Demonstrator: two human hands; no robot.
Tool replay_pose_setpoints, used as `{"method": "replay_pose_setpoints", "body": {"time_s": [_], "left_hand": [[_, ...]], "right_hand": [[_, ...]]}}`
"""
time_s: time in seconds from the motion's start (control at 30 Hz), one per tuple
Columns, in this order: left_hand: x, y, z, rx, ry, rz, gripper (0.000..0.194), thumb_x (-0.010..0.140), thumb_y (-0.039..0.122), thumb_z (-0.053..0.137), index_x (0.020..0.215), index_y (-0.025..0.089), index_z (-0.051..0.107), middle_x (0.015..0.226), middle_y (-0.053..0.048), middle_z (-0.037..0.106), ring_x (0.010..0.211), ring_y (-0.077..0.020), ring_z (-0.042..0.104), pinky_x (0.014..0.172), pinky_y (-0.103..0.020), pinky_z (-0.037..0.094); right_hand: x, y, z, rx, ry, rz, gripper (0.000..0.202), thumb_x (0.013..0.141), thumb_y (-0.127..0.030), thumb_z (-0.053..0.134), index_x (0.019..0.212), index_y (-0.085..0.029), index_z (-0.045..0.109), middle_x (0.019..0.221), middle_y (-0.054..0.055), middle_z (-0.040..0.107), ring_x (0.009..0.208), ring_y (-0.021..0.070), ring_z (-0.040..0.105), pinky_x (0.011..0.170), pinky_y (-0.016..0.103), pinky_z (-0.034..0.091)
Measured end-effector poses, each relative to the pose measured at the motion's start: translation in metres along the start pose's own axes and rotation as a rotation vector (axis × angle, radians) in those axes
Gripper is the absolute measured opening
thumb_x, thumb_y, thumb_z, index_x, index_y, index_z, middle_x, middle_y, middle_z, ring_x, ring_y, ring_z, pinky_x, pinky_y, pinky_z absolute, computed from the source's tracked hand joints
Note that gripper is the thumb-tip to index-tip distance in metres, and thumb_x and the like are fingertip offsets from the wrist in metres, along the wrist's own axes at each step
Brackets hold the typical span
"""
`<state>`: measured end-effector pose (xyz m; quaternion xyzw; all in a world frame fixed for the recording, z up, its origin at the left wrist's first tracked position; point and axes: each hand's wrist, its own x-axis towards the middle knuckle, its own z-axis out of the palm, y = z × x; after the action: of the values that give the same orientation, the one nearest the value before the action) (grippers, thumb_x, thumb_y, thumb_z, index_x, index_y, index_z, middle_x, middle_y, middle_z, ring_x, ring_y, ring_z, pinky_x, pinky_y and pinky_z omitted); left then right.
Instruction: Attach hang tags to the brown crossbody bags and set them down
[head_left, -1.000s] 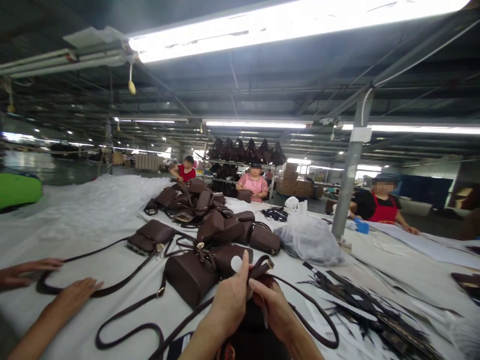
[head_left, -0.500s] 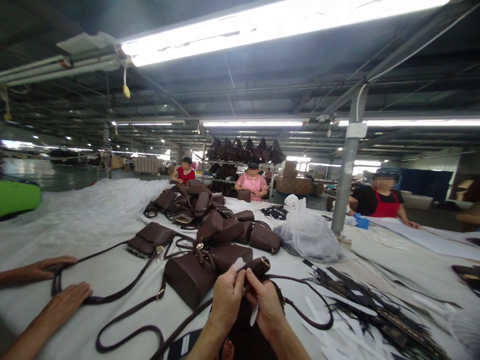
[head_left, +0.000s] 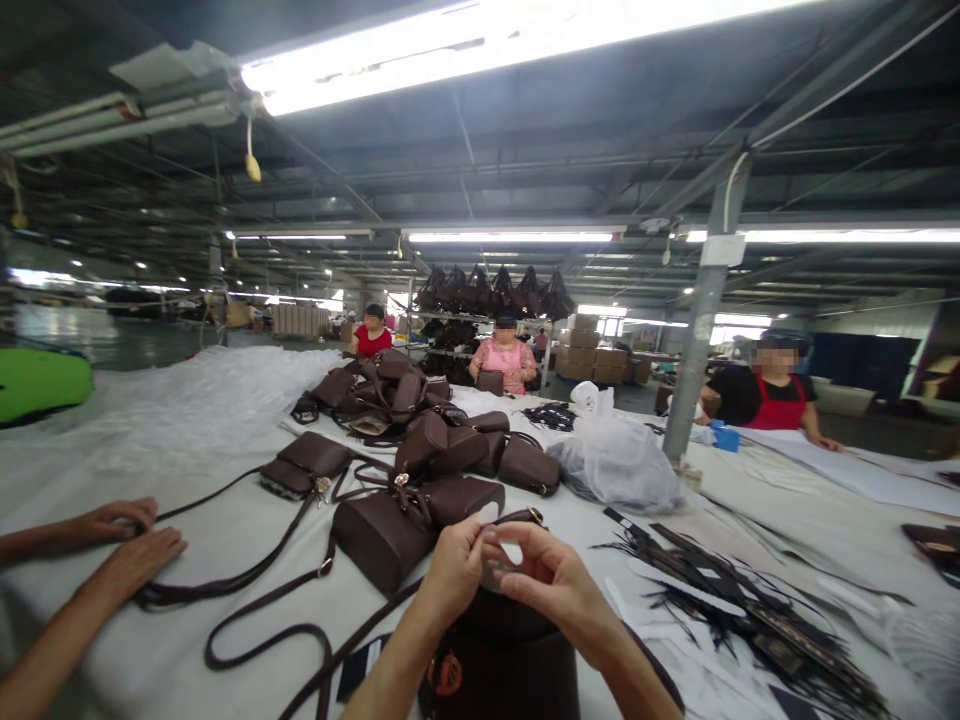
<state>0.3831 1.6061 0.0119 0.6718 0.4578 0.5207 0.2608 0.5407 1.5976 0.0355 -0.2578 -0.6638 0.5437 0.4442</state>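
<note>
My left hand (head_left: 454, 570) is closed in a pinch, with the pale end of a white strip (head_left: 488, 513) poking up above its fingertips. Beside it, my right hand (head_left: 559, 580) has its thumb and forefinger curved apart, the fingertips close to the left hand. Whether those fingertips touch the strip is unclear. Below both hands stands a dark brown bag (head_left: 510, 670) with a reddish round mark on its front; my forearms partly cover it. Just beyond lies another brown handbag (head_left: 382, 540) with a gold clasp, its strap trailing over the white table (head_left: 247, 560).
Brown bags (head_left: 405, 390) are heaped mid-table. A co-worker's hands (head_left: 142, 555) rest by a strap at left. Right of me lie dark straps (head_left: 742, 600), white strips and a filled plastic bag (head_left: 619, 460) near a grey post (head_left: 697, 360). More people work beyond.
My right hand has moved away from its pinch beside the left, its fingers now spread. The dark bag below shows more, with its reddish mark. The co-worker's hands have shifted slightly.
</note>
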Motion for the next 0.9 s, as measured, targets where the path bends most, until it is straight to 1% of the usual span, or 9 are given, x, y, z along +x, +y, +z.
{"method": "replay_pose_setpoints", "body": {"time_s": [0.07,0.1,0.17,0.23,0.3,0.37,0.57,0.73,0.9], "left_hand": [[0.000,0.000,0.000,0.029,-0.005,0.052,0.027,0.087,0.028,0.040,0.073,0.017,0.059,0.069,-0.001,0.056,0.068,-0.0154,0.053,0.064,-0.025,0.040],[-0.001,0.001,0.000,0.058,0.007,0.078,0.027,0.087,0.027,0.041,0.071,0.017,0.059,0.071,-0.001,0.055,0.070,-0.0155,0.053,0.065,-0.025,0.040],[-0.001,0.002,0.002,0.095,0.039,0.104,0.029,0.088,0.029,0.042,0.068,0.016,0.060,0.073,-0.002,0.054,0.072,-0.0158,0.053,0.067,-0.025,0.040],[-0.002,0.004,0.004,0.097,0.059,0.108,0.035,0.090,0.034,0.043,0.067,0.016,0.061,0.072,-0.002,0.054,0.071,-0.0157,0.053,0.066,-0.026,0.040],[-0.003,0.004,0.007,0.083,0.085,0.102,0.035,0.091,0.035,0.044,0.068,0.016,0.063,0.070,-0.002,0.057,0.069,-0.0157,0.054,0.066,-0.026,0.041],[-0.004,0.004,0.010,0.048,0.107,0.090,0.029,0.090,0.031,0.046,0.077,0.017,0.068,0.073,-0.003,0.063,0.072,-0.0162,0.058,0.069,-0.026,0.044],[-0.006,0.001,0.012,0.008,0.149,0.073,0.032,0.087,0.022,0.048,0.112,0.018,0.068,0.108,-0.006,0.073,0.099,-0.0201,0.066,0.090,-0.029,0.048],[-0.009,-0.003,0.016,0.059,0.120,0.105,0.043,0.087,0.018,0.046,0.127,0.023,0.060,0.118,-0.005,0.070,0.102,-0.0190,0.066,0.094,-0.029,0.048],[-0.011,-0.006,0.018,0.121,0.095,0.174,0.044,0.088,0.017,0.043,0.130,0.025,0.055,0.126,-0.005,0.065,0.112,-0.0197,0.063,0.094,-0.029,0.047]], "right_hand": [[0.002,-0.002,-0.004,0.067,-0.082,0.023,0.057,0.062,-0.041,0.084,0.112,-0.023,0.066,0.110,0.007,0.070,0.101,0.0249,0.066,0.087,0.037,0.055],[0.003,-0.002,-0.005,0.065,-0.072,0.038,0.053,0.066,-0.045,0.081,0.112,-0.023,0.066,0.107,0.007,0.070,0.099,0.0242,0.067,0.084,0.036,0.056],[0.005,0.000,-0.007,-0.025,0.023,0.028,0.041,0.075,-0.054,0.071,0.099,-0.020,0.069,0.086,0.005,0.069,0.077,0.0188,0.068,0.066,0.029,0.057],[0.008,0.002,-0.007,-0.130,0.109,-0.027,0.041,0.078,-0.058,0.064,0.080,-0.018,0.069,0.071,0.001,0.062,0.053,0.0103,0.057,0.046,0.021,0.047],[0.010,0.003,-0.006,-0.160,0.124,-0.032,0.044,0.077,-0.060,0.064,0.071,-0.016,0.065,0.065,-0.001,0.058,0.041,0.0047,0.042,0.036,0.017,0.033],[0.011,0.002,-0.005,-0.125,0.119,0.044,0.045,0.076,-0.061,0.064,0.073,-0.016,0.063,0.062,-0.001,0.059,0.038,0.0030,0.037,0.034,0.016,0.028],[0.016,-0.001,0.001,-0.010,0.237,0.267,0.050,0.057,-0.055,0.078,0.081,-0.018,0.054,0.060,-0.003,0.062,0.052,0.0113,0.060,0.045,0.019,0.048],[0.018,-0.001,0.003,0.030,0.228,0.230,0.059,0.058,-0.050,0.078,0.101,-0.020,0.051,0.057,-0.008,0.061,0.050,0.0110,0.060,0.045,0.020,0.049],[0.019,-0.001,0.001,0.101,0.247,0.201,0.055,0.056,-0.052,0.081,0.091,-0.019,0.055,0.058,-0.006,0.061,0.049,0.0101,0.060,0.045,0.018,0.048]]}}
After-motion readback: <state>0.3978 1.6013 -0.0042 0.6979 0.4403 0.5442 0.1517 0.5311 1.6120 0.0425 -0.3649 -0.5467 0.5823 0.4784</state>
